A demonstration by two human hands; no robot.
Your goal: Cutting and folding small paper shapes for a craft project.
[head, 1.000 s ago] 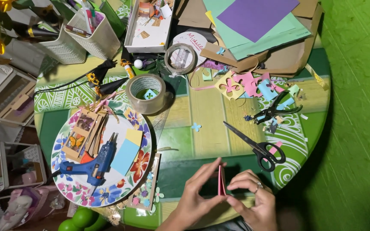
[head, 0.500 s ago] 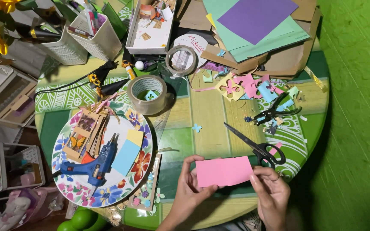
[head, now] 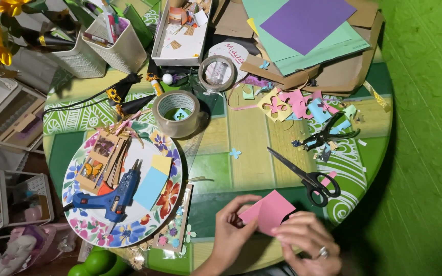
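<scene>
round green table (head: 241, 168): both hands (head: 234, 232) (head: 308, 243) pinch pink paper (head: 269, 210); black scissors (head: 305, 176) just beside.

Bright, sharp overhead light; dim edges, perhaps slightly distorted.

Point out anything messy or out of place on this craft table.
Paper scraps lie scattered by the hole punch, and the scissors lie open. Both hands, left hand and right hand, hold pink paper.
</scene>
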